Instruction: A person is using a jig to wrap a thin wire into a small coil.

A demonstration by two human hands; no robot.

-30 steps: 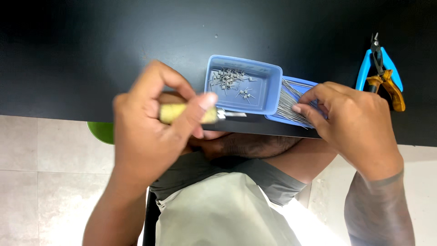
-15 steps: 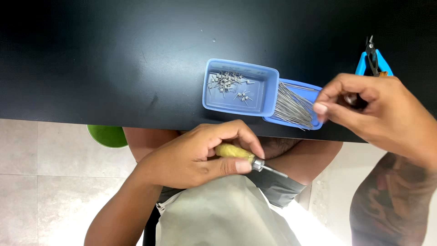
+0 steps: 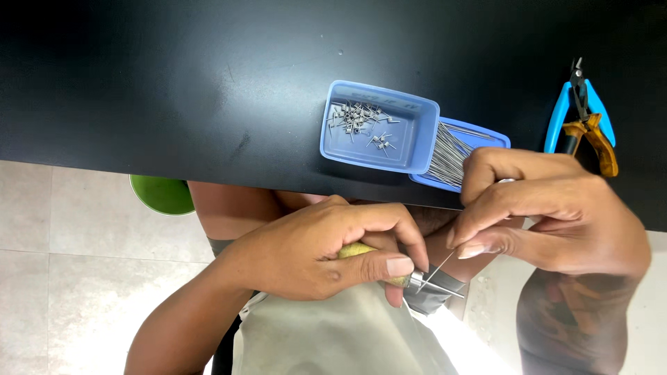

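1. A small tool with a yellow handle [image 3: 358, 251] is held tight in the left hand [image 3: 323, 250]. The fingers are curled closed around it, so most of the handle is hidden.
2. Only the shiny metal tip [image 3: 419, 280] of the tool is seen, poking out past the thumb.
3. A thin silver wire [image 3: 439, 267] is pinched between the thumb and fingers of the right hand [image 3: 549, 212]. Its lower end is held at the metal tip. The wire is so thin that it is hard to make out.
4. Both hands are held over the lap, below the table edge. A pale cloth [image 3: 333, 340] is seen under them.
5. A black table [image 3: 174, 76] with a smooth top is seen above the hands.
6. A blue plastic tray [image 3: 417, 114] is set on the table near its edge. Tiny bent metal bits [image 3: 358, 118] are piled in one corner of it.
7. A second blue tray [image 3: 486, 135] is tucked beside the first one. Long straight wires [image 3: 445, 153] are laid in it. Part of it is hidden by the right hand.
8. Blue-handled cutters [image 3: 577, 104] and an orange-handled tool [image 3: 601, 142] are laid on the table to the right. Their lower ends are hidden by the right hand.
9. A round green thing [image 3: 161, 194] is half hidden under the table edge. What it is cannot be told.
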